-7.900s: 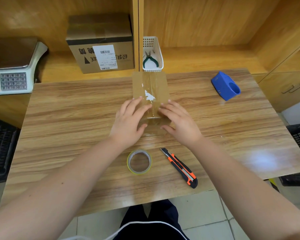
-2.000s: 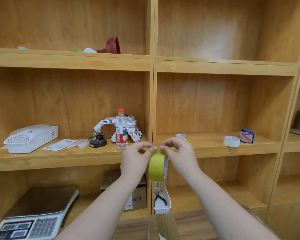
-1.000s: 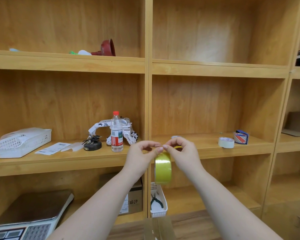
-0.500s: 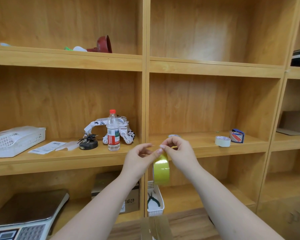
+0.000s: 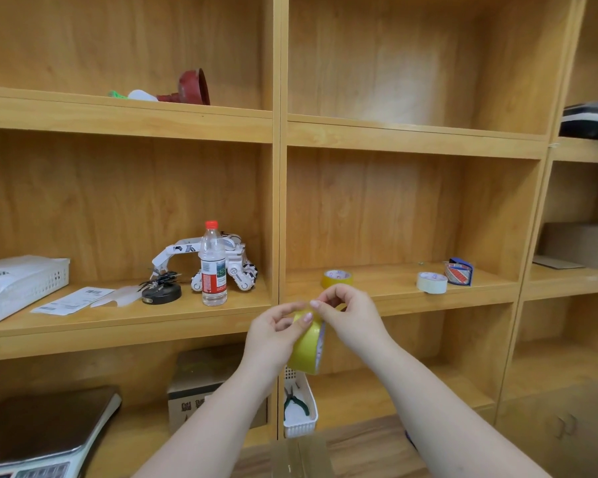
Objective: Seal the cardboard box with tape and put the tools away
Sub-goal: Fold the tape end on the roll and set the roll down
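I hold a yellow tape roll (image 5: 306,350) upright at chest height in front of the wooden shelves. My left hand (image 5: 273,336) grips its left side, thumb pressed on the top of the rim. My right hand (image 5: 351,322) pinches at the top edge of the roll with fingertips. The taped cardboard box (image 5: 297,457) shows only as a sliver at the bottom edge, on the wooden table (image 5: 366,450). The utility knife is out of view.
The middle shelf (image 5: 394,294) holds a yellow tape roll (image 5: 337,279), a white tape roll (image 5: 431,282) and a blue tape dispenser (image 5: 459,272). Left bay: water bottle (image 5: 213,263), toy robot arm, white basket (image 5: 18,284). Lower down: white bin with pliers (image 5: 297,405), carton, scale (image 5: 42,429).
Since the oldest frame my hands left the box on the table, picked up the tape roll and raised it. Over the last second the hands sank slightly and kept picking at the roll's top edge.
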`<act>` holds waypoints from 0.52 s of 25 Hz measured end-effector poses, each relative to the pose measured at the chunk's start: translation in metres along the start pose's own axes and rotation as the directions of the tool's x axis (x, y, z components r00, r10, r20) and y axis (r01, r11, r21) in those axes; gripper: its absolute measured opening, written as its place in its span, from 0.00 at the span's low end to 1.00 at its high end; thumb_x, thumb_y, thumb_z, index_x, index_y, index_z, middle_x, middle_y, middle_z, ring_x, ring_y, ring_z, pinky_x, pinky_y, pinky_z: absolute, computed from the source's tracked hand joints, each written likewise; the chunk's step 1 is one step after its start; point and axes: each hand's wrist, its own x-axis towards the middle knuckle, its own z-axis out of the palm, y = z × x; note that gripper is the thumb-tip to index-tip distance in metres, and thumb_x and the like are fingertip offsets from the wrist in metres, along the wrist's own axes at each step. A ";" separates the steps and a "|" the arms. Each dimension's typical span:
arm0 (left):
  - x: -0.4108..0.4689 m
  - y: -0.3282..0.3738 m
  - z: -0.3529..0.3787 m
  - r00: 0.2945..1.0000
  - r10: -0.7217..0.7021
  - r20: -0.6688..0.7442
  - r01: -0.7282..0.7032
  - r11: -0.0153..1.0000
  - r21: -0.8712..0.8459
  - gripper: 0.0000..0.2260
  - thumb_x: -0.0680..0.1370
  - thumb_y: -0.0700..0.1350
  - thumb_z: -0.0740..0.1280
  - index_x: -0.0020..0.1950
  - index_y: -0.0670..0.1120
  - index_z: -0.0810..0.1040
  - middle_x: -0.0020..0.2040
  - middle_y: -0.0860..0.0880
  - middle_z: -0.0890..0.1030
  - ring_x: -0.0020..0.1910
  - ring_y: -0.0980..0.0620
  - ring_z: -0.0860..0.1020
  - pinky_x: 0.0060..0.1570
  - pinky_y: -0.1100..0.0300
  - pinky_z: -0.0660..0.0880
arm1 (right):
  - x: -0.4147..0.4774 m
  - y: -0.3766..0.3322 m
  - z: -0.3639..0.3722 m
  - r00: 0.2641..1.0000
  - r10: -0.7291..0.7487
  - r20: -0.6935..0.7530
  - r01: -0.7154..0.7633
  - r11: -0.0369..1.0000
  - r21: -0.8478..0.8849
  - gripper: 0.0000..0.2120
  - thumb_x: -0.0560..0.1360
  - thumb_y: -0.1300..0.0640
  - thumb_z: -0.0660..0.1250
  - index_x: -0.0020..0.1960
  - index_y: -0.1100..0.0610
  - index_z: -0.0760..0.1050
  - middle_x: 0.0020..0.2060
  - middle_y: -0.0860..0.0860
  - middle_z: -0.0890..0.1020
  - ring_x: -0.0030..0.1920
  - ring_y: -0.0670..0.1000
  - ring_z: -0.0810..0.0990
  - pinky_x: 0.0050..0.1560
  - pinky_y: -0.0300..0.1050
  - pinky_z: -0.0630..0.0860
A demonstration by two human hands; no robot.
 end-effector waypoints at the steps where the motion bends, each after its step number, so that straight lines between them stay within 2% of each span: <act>1: 0.001 -0.001 0.001 1.000 0.000 0.000 0.000 1.000 -0.002 0.16 0.73 0.45 0.73 0.60 0.52 0.78 0.44 0.47 0.87 0.48 0.49 0.85 0.56 0.49 0.78 | 0.001 0.002 0.001 1.000 0.002 -0.004 -0.002 1.000 -0.015 0.06 0.72 0.57 0.71 0.38 0.57 0.77 0.32 0.46 0.75 0.29 0.38 0.71 0.32 0.28 0.68; 4: 0.003 -0.001 0.005 1.000 0.009 0.012 -0.008 0.998 -0.067 0.21 0.75 0.41 0.70 0.64 0.55 0.70 0.47 0.40 0.86 0.49 0.43 0.84 0.53 0.50 0.79 | 0.005 0.008 0.003 1.000 -0.014 -0.022 0.011 0.993 -0.120 0.08 0.72 0.57 0.69 0.36 0.53 0.73 0.35 0.47 0.75 0.35 0.41 0.71 0.35 0.32 0.66; 7: 0.005 0.000 0.010 0.999 0.037 -0.003 -0.038 0.994 -0.102 0.23 0.76 0.38 0.69 0.66 0.54 0.68 0.48 0.37 0.84 0.50 0.39 0.83 0.53 0.48 0.78 | 0.011 0.013 0.004 0.999 -0.038 -0.034 0.032 0.986 -0.166 0.09 0.72 0.57 0.69 0.35 0.52 0.72 0.37 0.48 0.75 0.44 0.48 0.73 0.43 0.39 0.69; 10: 0.009 -0.003 0.012 0.997 0.078 -0.006 -0.078 0.993 -0.084 0.26 0.75 0.36 0.69 0.69 0.55 0.68 0.45 0.39 0.84 0.48 0.41 0.83 0.57 0.46 0.78 | 0.013 0.017 0.004 0.998 -0.023 -0.063 0.015 0.993 -0.119 0.10 0.71 0.56 0.71 0.35 0.53 0.71 0.37 0.49 0.75 0.42 0.49 0.73 0.42 0.40 0.69; 13: 0.011 -0.006 0.011 0.994 0.110 -0.024 -0.112 0.990 -0.085 0.27 0.75 0.36 0.69 0.70 0.56 0.67 0.44 0.42 0.85 0.47 0.45 0.83 0.57 0.48 0.77 | 0.011 0.021 0.002 0.989 0.113 -0.095 -0.113 0.994 0.006 0.14 0.68 0.51 0.74 0.38 0.55 0.71 0.36 0.49 0.74 0.37 0.48 0.71 0.38 0.40 0.68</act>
